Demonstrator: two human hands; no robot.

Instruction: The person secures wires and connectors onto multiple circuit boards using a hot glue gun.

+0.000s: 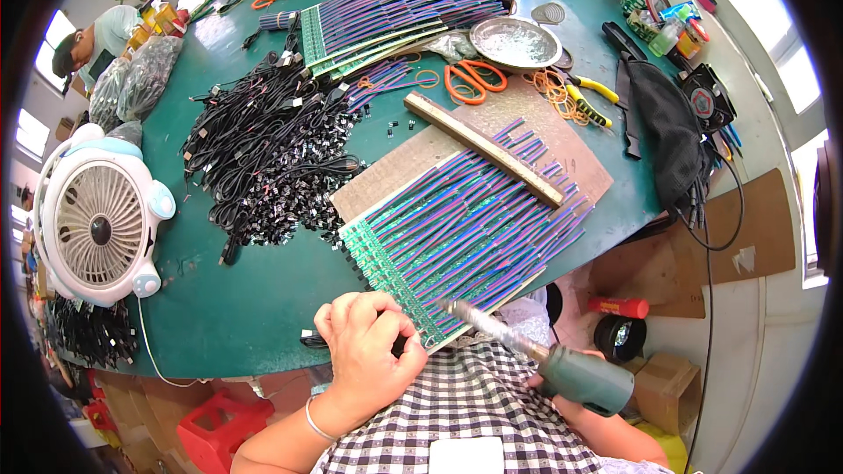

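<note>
My left hand (pixel 367 347) is closed at the near corner of a green circuit-board panel (pixel 382 254), its fingertips pressed at the edge; whatever they pinch is hidden. Blue, red and dark wires (pixel 474 211) run in rows from the panel to the right. In my right hand (pixel 572 412) is a soldering iron (pixel 584 377) with a green handle. Its metal barrel slants up and left, with the tip over the wires at the panel's near end. A wooden bar (pixel 483 147) lies across the wires, on a brown board (pixel 364 189).
Left of the panel lies a heap of black cables (pixel 263 140). More wired panels (pixel 395 17) are stacked behind. A white fan (pixel 101 224) stands at left. Orange scissors (pixel 474 81), a metal dish (pixel 516 41), yellow-handled pliers (pixel 590 98) and a black bag (pixel 663 127) sit farther back.
</note>
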